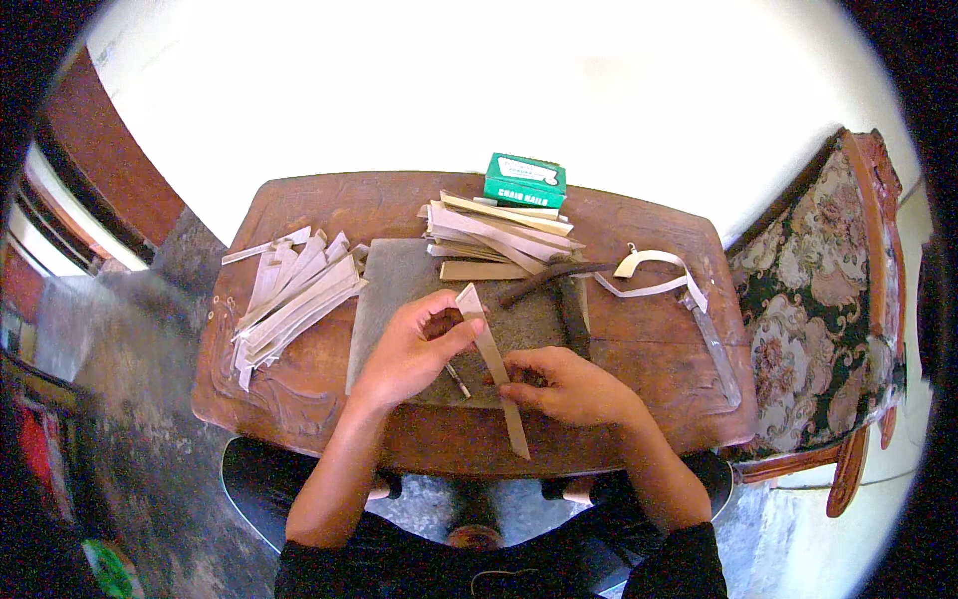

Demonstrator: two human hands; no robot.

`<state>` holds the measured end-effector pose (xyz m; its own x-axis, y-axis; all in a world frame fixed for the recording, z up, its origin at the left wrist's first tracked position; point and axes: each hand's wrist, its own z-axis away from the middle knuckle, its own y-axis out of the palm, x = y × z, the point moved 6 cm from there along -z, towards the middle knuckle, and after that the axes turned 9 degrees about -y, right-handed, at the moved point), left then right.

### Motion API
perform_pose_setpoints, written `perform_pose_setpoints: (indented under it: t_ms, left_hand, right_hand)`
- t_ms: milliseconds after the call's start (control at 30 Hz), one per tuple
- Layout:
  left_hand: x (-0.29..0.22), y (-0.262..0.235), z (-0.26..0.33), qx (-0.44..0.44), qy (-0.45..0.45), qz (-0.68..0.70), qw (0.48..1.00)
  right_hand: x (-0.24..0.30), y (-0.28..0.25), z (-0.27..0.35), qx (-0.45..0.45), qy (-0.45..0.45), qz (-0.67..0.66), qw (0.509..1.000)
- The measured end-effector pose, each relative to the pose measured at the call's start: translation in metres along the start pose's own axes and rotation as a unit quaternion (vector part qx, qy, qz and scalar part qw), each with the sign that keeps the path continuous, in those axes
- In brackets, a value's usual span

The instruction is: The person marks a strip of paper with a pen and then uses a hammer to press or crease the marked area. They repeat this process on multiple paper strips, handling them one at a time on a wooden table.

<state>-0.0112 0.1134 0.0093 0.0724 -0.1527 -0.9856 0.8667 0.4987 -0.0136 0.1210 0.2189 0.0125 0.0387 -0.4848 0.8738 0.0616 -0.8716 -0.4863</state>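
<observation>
Pale wood is what both hands are closed on: a long thin strip point(491, 364) lies slanted across a grey mat point(399, 290) at the near side of the surface point(299, 200). The left hand point(414, 344) pinches the strip's far, pointed end between thumb and fingers, and the right hand point(569, 384) pinches its middle, so each grip is clamped on the strip. The near end juts past the surface edge toward the lap.

Held at only two spots, such a slim piece could likely bend or snap if the hands press unevenly, and the overhanging end could catch on the edge. A small dark pin-like tool point(458, 380) lies on the mat just under the left hand; a finger could come down on it, or it could be knocked off.

A hammer point(559, 285) rests just beyond the right hand, close enough to be bumped. Behind it lies a stack of strips point(499, 235), with a green box point(525, 181) at the far edge. To the left a loose fan of strips point(294, 295) spreads near the mat and could slide if nudged. To the right lie a curled band point(654, 275) and a long blade point(717, 344), and beyond them stands a floral chair point(818, 299).
</observation>
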Motion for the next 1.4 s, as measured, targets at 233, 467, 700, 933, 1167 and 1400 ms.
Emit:
perform_pose_setpoints:
  t_ms: [233, 467, 700, 933, 1167, 1400]
  left_hand:
    - [0.018, -0.01, -0.007, -0.054, 0.019, -0.128, 0.99]
    - [-0.014, -0.022, 0.019, -0.156, 0.103, -0.358, 0.915]
    - [-0.01, -0.019, 0.038, 0.005, 0.132, -0.457, 0.88]
    - [-0.005, -0.018, 0.036, -0.009, 0.149, -0.466, 0.872]
    - [0.003, -0.035, 0.013, -0.111, 0.119, -0.137, 0.977]
    - [0.014, -0.031, 0.0, -0.113, 0.092, -0.099, 0.984]
  right_hand:
    - [0.005, -0.021, 0.004, -0.054, 0.073, 0.006, 0.996]
    - [-0.001, -0.014, 0.003, -0.031, 0.033, 0.164, 0.985]
    - [0.002, -0.015, 0.002, -0.039, 0.058, 0.223, 0.972]
    - [0.007, -0.01, 0.0, -0.052, 0.024, 0.242, 0.969]
    - [0.007, -0.004, -0.003, -0.02, 0.013, 0.258, 0.966]
    - [0.005, -0.004, -0.002, -0.017, -0.002, 0.243, 0.97]
